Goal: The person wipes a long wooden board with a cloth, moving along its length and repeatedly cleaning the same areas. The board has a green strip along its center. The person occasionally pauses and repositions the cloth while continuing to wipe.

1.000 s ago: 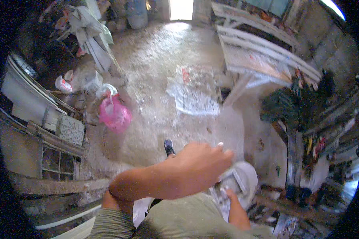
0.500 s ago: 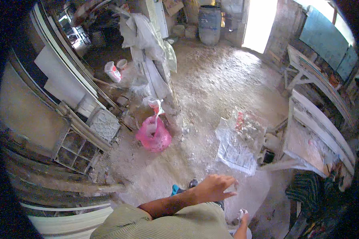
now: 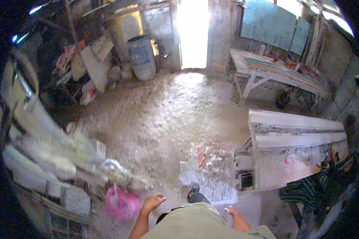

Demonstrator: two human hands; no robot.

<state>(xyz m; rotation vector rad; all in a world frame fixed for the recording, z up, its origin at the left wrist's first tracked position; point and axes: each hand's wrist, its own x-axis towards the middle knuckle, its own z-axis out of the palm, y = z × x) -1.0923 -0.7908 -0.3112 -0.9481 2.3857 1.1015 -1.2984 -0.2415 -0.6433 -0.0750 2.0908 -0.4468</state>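
Note:
My left hand hangs low beside my body, fingers loosely bent, with nothing visible in it. To its left on the floor is a pink plastic bag, the thing nearest to that hand. My right hand hangs on the other side, its fingertips whitened and slightly apart; I see nothing held. Just beyond it a flattened white sack lies on the floor, bearing a heap of pale crumbly material. One shoe is at the sack's left edge.
A low whitened work table stands at right, with dark striped cloth near it. Behind is a long wooden bench. A blue drum stands left of the bright doorway. Boards and panels crowd the left side.
My view has swung right and I have come nearer the sack. My left arm has gone from across my body to my left side. The pink bag now appears lower and further left.

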